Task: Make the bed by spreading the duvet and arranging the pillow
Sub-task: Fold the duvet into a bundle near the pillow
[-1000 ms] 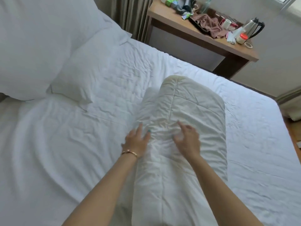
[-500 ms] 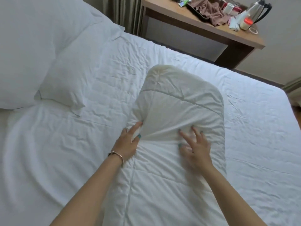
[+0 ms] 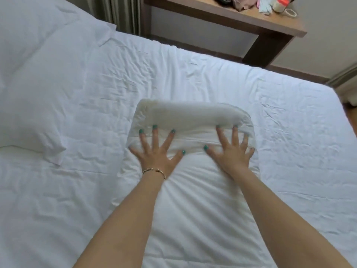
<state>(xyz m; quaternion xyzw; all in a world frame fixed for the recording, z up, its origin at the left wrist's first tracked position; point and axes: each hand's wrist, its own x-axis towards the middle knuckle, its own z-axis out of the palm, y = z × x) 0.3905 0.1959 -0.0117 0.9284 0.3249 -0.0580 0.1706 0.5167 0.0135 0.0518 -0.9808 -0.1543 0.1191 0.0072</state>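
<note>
A folded white duvet (image 3: pixel 193 200) lies lengthwise down the middle of the bed (image 3: pixel 289 151), its far end a thick roll (image 3: pixel 191 115). My left hand (image 3: pixel 157 151) presses flat on the duvet just behind that roll, fingers spread. My right hand (image 3: pixel 230 151) lies flat beside it with fingers also spread, fingertips touching the roll. Neither hand grips the cloth. Two white pillows (image 3: pixel 36 78) rest at the left, at the head of the bed.
A wooden desk (image 3: pixel 251 22) stands beyond the far side of the bed, with a jar (image 3: pixel 280 4), cloth and small items on it. Curtains (image 3: pixel 121 14) hang at the back. Wooden floor (image 3: pixel 351 120) shows at the right edge.
The far end of the duvet has rolled away from me into a shorter, thicker roll. Both hands went from pinching the cloth to lying flat with fingers spread. The camera leaned forward.
</note>
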